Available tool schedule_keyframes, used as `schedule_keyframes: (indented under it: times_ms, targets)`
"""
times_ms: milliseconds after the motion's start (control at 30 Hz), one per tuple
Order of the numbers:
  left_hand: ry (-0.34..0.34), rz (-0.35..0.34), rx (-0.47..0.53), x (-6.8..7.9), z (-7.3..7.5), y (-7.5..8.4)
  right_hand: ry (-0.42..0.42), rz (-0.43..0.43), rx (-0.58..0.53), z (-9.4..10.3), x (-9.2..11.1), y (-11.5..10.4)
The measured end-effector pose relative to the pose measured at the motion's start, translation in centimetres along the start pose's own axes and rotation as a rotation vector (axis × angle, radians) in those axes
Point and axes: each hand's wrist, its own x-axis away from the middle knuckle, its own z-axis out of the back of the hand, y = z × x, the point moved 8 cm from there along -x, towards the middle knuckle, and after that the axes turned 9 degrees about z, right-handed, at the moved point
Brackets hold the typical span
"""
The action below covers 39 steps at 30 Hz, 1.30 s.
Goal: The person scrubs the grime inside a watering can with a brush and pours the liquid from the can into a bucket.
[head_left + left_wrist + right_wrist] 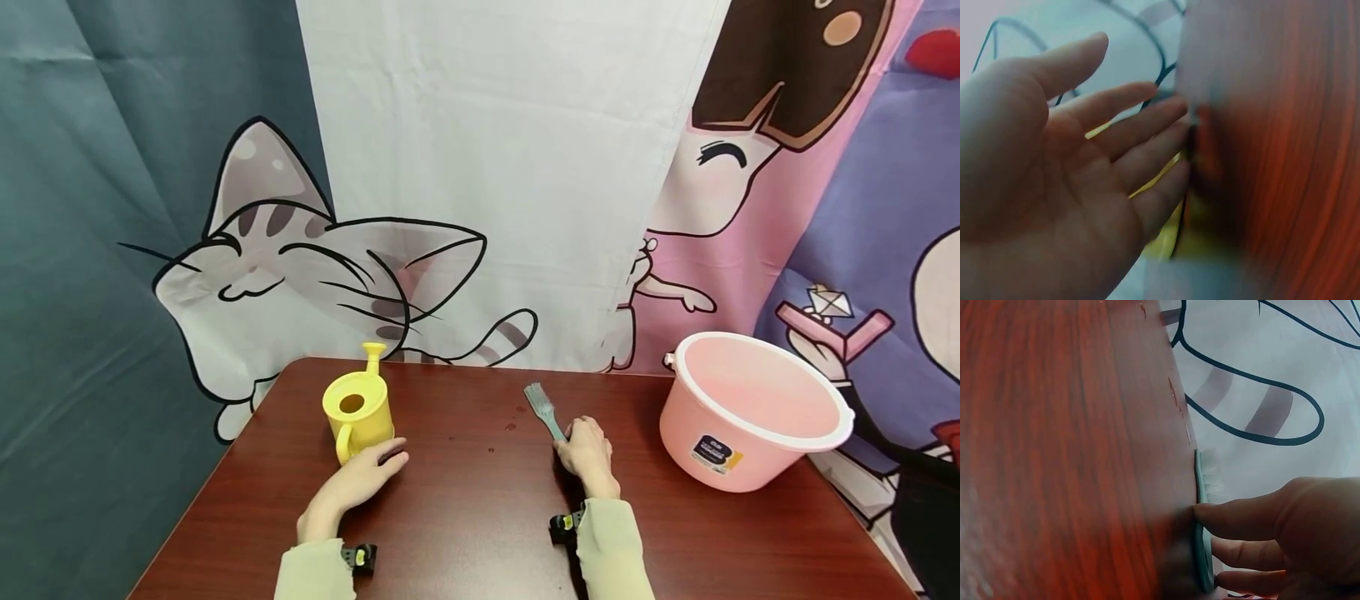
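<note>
A yellow watering can (374,419) stands at the left of the table, its spout toward the back and its handle toward me. My left hand (358,482) is right beside the can's handle side, palm turned inward, fingers loosely straight and holding nothing. In the left wrist view the can shows only in yellow patches behind the fingers (1141,128). My right hand (587,455) pinches the handle of a grey-green brush (542,406) between thumb and fingers. Short pale bristles (1211,475) face up at its far end, and the brush lies low along the tabletop.
A pink bucket (712,421) with a white rim stands at the table's right side, beyond my right hand. Small wet spots dot the brown table (480,508) left of the brush. A printed cloth (510,183) hangs behind the back edge.
</note>
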Motion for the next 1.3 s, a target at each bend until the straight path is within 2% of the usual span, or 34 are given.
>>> schedule_keyframes:
  times_ms: [167, 333, 400, 500, 600, 700, 800, 900, 967, 1167, 1300]
  targets:
    - [-0.073, 0.065, 0.096, 1.2, 1.7, -1.7, -0.017, -0.024, -0.02, 0.0, 0.1, 0.2]
    - [-0.107, 0.112, 0.103, 2.6, 3.8, -3.6, -0.025, -0.027, -0.027, 0.2, -0.1, 0.1]
    - [-0.086, 0.141, 0.098, 3.1, 4.7, -4.3, -0.025, -0.028, -0.025, 0.3, -0.1, 0.0]
    - [-0.014, 0.192, 0.111, 3.4, 6.0, -5.4, -0.027, -0.034, -0.026, 0.5, -0.2, -0.2]
    - [0.044, 0.226, 0.15, 3.3, 6.6, -5.9, -0.024, -0.028, -0.024, 0.7, -0.2, -0.3]
    - [0.094, 0.217, 0.216, 3.0, 6.8, -5.7, -0.019, 0.004, -0.02, 1.0, -0.2, -0.5]
    - [0.15, 0.174, 0.25, 2.6, 6.8, -5.0, -0.016, 0.039, -0.04, 1.3, -0.1, -0.5]
    - [0.198, 0.146, 0.26, 2.2, 6.9, -4.4, -0.021, 0.06, -0.09, 1.6, 0.2, -0.7]
    - [0.213, 0.144, 0.301, 2.0, 6.8, -4.3, -0.026, 0.086, -0.137, 1.7, 0.3, -0.9]
    - [0.178, 0.107, 0.604, 1.1, 5.7, -4.1, -0.044, 0.161, -0.32, 1.5, 0.5, -1.3]
    - [0.158, 0.06, 0.681, 0.6, 5.0, -3.5, -0.017, 0.147, -0.348, 1.7, 0.3, -0.9]
